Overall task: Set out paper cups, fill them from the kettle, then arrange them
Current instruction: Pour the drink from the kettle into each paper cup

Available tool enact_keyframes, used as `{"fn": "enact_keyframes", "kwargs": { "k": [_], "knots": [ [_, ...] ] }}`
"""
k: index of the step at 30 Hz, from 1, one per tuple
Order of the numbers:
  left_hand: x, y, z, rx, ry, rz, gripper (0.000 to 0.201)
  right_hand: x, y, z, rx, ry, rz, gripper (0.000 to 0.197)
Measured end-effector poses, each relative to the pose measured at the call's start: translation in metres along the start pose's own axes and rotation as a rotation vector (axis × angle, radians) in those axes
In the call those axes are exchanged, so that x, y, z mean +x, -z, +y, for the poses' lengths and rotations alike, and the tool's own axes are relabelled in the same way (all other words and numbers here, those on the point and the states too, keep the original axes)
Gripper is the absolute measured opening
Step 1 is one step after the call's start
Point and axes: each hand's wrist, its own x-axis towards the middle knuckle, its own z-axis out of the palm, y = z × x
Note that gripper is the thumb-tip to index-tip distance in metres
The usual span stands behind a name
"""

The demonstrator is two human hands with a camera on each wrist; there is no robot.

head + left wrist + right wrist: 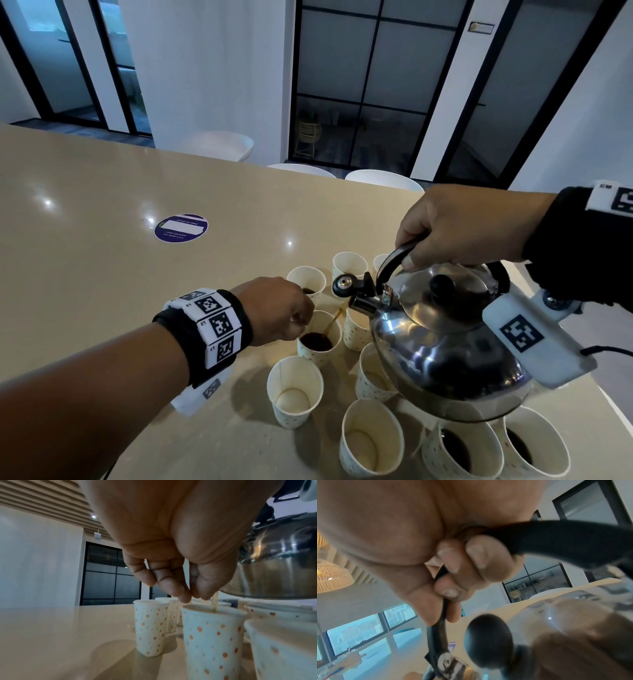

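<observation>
Several white paper cups with orange dots stand clustered on the beige table. My right hand grips the black handle of a shiny steel kettle, which is tilted to the left. A thin brown stream runs from its spout into one cup, partly filled with dark liquid. My left hand pinches that cup's left rim, fingertips pointing down. Two near cups are empty. Two cups at the front right hold dark liquid. The kettle hides parts of other cups.
More cups stand behind the spout. A round purple sticker lies flat on the table to the left. The table's right edge runs close behind the kettle. White chairs stand past the far edge.
</observation>
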Motion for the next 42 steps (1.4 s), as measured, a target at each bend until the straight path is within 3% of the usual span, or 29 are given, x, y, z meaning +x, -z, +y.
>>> {"fn": "enact_keyframes", "kwargs": {
  "k": [8, 21, 42],
  "knots": [
    [0.019, 0.023, 0.025, 0.060, -0.072, 0.026, 0.029, -0.016, 0.018, 0.034, 0.262, -0.048, 0.134, 0.005],
    [0.034, 0.015, 0.025, 0.192, -0.063, -0.075, 0.035, -0.009, 0.016, 0.039, 0.030, -0.125, 0.080, 0.008],
    [0.035, 0.012, 0.019, 0.193, -0.068, -0.060, 0.035, 0.005, 0.008, 0.032, -0.060, -0.181, 0.023, 0.011]
  ]
}}
